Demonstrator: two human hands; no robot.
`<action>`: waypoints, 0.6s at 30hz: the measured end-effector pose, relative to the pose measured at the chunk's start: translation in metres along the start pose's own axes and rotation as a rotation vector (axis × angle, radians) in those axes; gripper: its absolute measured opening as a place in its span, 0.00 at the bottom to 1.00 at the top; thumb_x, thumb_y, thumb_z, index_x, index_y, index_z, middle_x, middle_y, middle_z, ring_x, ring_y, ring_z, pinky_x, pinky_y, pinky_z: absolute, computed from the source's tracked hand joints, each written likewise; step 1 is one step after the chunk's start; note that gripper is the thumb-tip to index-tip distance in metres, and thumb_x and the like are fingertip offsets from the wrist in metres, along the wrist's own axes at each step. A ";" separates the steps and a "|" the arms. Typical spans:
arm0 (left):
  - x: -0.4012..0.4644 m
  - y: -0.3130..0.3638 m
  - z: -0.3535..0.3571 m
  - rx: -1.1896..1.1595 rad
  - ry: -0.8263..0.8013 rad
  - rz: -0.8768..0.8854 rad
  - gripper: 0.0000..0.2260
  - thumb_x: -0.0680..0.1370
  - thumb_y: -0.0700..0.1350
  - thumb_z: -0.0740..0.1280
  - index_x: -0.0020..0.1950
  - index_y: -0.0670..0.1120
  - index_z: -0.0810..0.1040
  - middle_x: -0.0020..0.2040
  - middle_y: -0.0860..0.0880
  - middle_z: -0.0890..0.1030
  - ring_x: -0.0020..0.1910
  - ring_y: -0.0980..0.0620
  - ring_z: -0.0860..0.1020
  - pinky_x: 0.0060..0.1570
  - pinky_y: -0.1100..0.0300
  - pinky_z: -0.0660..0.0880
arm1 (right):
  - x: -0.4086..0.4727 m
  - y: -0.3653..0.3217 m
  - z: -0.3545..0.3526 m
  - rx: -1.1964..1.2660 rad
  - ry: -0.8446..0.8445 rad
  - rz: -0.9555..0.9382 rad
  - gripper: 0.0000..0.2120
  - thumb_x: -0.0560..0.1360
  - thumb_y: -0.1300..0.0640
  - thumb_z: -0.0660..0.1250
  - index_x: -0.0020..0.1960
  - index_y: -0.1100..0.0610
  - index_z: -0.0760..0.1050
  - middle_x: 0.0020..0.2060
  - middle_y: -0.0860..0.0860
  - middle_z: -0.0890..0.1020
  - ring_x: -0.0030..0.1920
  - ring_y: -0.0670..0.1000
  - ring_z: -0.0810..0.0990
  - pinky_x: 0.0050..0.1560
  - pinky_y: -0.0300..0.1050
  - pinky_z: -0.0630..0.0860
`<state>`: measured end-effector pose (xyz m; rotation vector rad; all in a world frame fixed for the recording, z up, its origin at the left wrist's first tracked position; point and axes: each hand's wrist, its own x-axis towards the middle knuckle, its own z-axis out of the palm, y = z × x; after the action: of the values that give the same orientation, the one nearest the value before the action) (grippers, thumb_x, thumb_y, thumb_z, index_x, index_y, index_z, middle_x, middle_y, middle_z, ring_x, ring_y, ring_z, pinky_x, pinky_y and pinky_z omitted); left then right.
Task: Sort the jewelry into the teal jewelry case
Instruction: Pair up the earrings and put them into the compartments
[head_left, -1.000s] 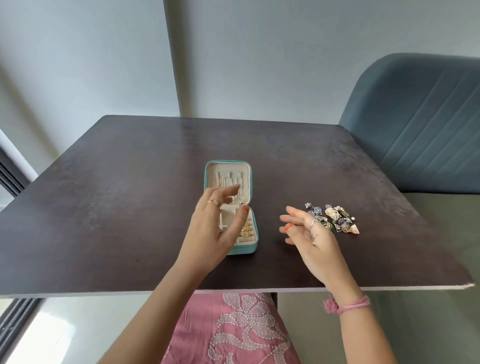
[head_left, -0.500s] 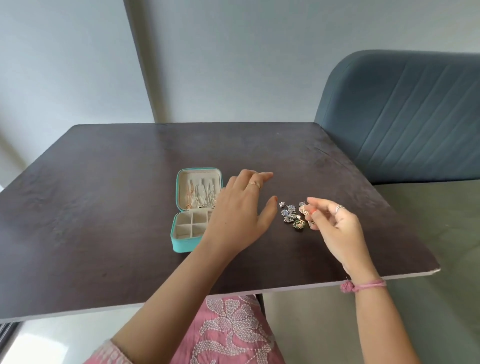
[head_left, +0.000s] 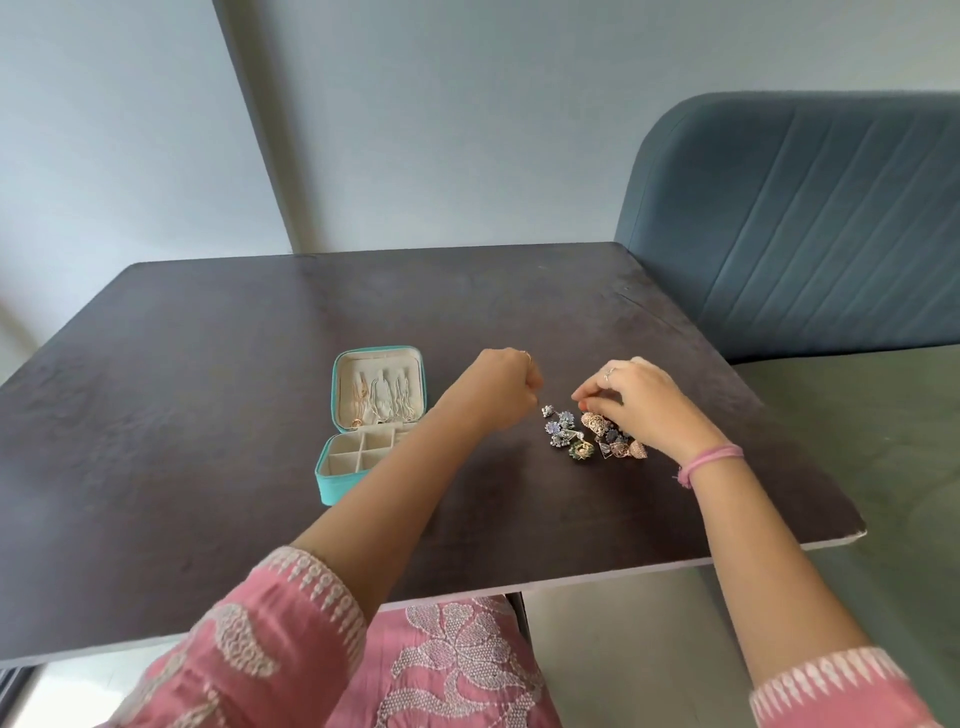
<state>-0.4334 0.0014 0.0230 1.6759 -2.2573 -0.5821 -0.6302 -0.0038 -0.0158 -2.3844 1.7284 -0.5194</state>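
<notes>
Starting at the left, the small teal jewelry case (head_left: 332, 480) with rounded corners lies open on the dark, matte wooden table (head_left: 156, 415). Its raised lid holds thin gold and silver chains (head_left: 382, 397) hung against a cream, soft-looking lining; the base is split into small square compartments, those in view looking bare.

Next comes the left hand (head_left: 498, 389), knuckles up and fingers curled under beside the pile; whether it pinches anything cannot be told. Just right of it lies the loose pile of small earrings and studs (head_left: 582, 434): bluish flower shapes, silvery bits, a green-centred piece, rose-gold filigree domes. The right hand (head_left: 644, 400) rests over the pile's far side, fingertips bent down into it, apparently pinching one piece, though which is hidden.

These pieces are probably light, hard and slippery, with posts and hooks likely to snag each other. Each is best lifted singly by its solid body, not by thin wires.

Farthest right stands a blue-grey padded chair (head_left: 810, 228) with stitched ribs.
</notes>
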 end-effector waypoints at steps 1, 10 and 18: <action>0.003 0.001 0.002 0.014 -0.030 -0.001 0.12 0.75 0.39 0.65 0.56 0.45 0.81 0.54 0.46 0.83 0.56 0.48 0.78 0.56 0.58 0.74 | 0.003 0.001 -0.001 -0.005 -0.036 -0.022 0.06 0.75 0.52 0.69 0.50 0.46 0.82 0.47 0.44 0.81 0.49 0.47 0.70 0.57 0.53 0.71; 0.017 0.008 0.022 0.064 -0.083 -0.001 0.07 0.73 0.42 0.69 0.49 0.43 0.84 0.47 0.45 0.84 0.49 0.46 0.80 0.49 0.54 0.78 | 0.015 0.001 -0.006 -0.006 -0.172 -0.098 0.06 0.76 0.52 0.68 0.50 0.44 0.82 0.43 0.41 0.78 0.50 0.46 0.71 0.54 0.47 0.71; 0.019 0.008 0.029 0.052 -0.086 -0.038 0.07 0.72 0.43 0.69 0.47 0.42 0.83 0.43 0.44 0.83 0.46 0.45 0.81 0.48 0.53 0.79 | 0.017 -0.001 -0.008 -0.030 -0.232 -0.123 0.07 0.77 0.53 0.67 0.51 0.44 0.82 0.43 0.42 0.77 0.50 0.45 0.70 0.54 0.48 0.72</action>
<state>-0.4583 -0.0098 0.0004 1.7541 -2.3237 -0.6201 -0.6277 -0.0193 -0.0051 -2.4693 1.5098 -0.2219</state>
